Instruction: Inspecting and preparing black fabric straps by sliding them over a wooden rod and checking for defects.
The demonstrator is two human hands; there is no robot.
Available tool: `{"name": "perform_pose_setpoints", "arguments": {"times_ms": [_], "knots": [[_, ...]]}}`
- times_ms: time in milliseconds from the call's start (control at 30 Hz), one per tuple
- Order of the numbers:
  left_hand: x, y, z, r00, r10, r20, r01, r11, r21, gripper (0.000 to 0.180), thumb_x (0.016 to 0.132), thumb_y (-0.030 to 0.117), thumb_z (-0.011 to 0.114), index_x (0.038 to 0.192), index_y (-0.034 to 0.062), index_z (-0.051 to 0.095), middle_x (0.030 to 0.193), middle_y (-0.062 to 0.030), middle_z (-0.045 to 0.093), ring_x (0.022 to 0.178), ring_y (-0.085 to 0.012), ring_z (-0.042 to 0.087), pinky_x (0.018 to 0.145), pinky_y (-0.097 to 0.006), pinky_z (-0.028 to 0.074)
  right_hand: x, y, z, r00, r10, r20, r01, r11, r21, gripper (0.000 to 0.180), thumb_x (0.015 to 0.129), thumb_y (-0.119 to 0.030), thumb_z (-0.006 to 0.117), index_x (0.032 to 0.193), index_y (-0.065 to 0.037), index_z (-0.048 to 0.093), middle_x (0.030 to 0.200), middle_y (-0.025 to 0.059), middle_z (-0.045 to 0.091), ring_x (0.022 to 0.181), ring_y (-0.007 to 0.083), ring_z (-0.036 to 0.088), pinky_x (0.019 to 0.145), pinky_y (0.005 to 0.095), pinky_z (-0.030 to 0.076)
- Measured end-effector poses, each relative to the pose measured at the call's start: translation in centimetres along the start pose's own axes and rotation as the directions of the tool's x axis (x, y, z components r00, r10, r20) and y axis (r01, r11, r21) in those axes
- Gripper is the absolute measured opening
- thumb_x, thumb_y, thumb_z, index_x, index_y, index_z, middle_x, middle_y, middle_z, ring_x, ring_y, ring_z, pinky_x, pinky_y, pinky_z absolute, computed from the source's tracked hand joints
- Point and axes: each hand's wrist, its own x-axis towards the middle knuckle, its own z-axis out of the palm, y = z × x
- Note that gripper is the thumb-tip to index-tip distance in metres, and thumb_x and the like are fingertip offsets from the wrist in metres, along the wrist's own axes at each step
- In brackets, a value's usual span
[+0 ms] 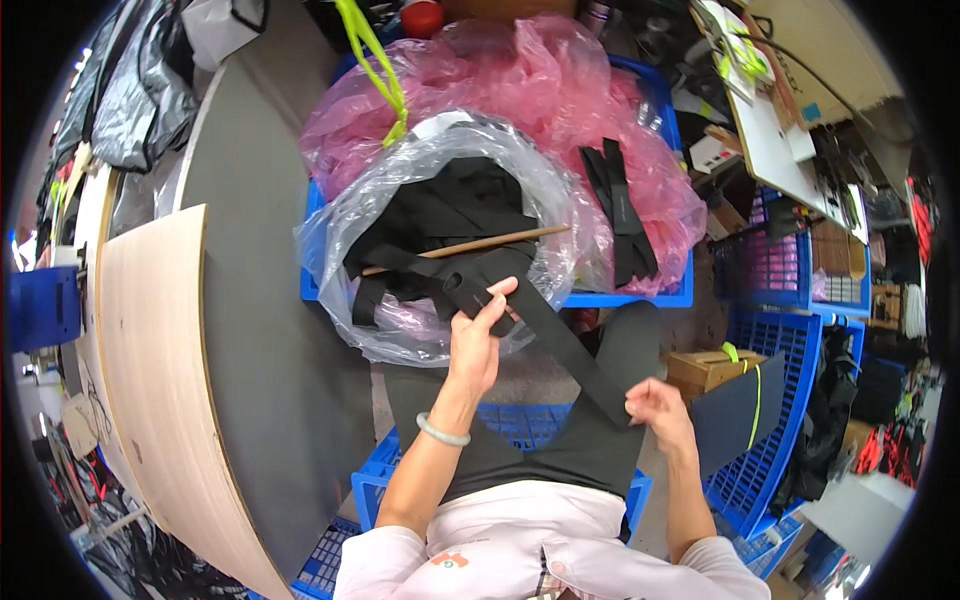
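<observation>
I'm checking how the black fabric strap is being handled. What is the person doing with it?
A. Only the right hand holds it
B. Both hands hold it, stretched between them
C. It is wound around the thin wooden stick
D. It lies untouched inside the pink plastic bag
B: the left hand grips the upper end of the wide black fabric strap near the clear plastic bag, and the right hand pinches its lower end.

both hands, left hand (478, 330) and right hand (655, 405), stretch a black strap (560, 335) over a clear bag (400, 200).
</observation>
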Motion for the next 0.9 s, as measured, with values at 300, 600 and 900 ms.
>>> {"name": "perform_pose_setpoints", "arguments": {"times_ms": [300, 600, 900], "knots": [[2.9, 2.8, -1.6, 0.989, 0.121, -0.09, -0.128, 0.988, -0.082, 0.025, 0.088, 0.007, 0.056, 0.109, -0.0055, 0.059, 0.104, -0.0098, 0.063, 0.09, -0.0147, 0.06, 0.082, -0.031, 0.049, 5.6, -4.9, 5.6, 0.869, -0.494, -0.007, 0.4, 0.712, -0.577, 0.014, 0.079, -0.005, 0.063, 0.092, 0.0, 0.06, 0.088, 0.0068, 0.059, 0.078, 0.0155, 0.059, 0.072, 0.0271, 0.048], [0.7, 1.5, 0.2, 0.988, 0.127, -0.091, -0.13, 0.991, -0.028, 0.025, 0.088, 0.01, 0.059, 0.107, -0.0049, 0.06, 0.102, -0.0112, 0.063, 0.082, -0.0148, 0.059, 0.077, -0.028, 0.047, 16.9, -8.6, 17.9, 0.757, -0.654, -0.002, 0.645, 0.747, -0.163, 0.013, 0.078, -0.007, 0.065, 0.083, 0.001, 0.057, 0.083, 0.0069, 0.056, 0.075, 0.0171, 0.056, 0.07, 0.0285, 0.045], [-1.0, 4.8, -0.8, 0.967, 0.251, -0.045, -0.217, 0.903, 0.371, 0.024, 0.09, 0.02, 0.058, 0.098, -0.0019, 0.06, 0.077, -0.0057, 0.061, 0.061, -0.0111, 0.058, 0.059, -0.023, 0.045, 13.7, -11.1, 16.6, 0.839, -0.491, 0.233, 0.527, 0.84, -0.128, 0.009, 0.081, -0.006, 0.065, 0.087, -0.001, 0.062, 0.076, -0.0007, 0.061, 0.072, 0.0052, 0.055, 0.066, 0.0226, 0.044]]}}
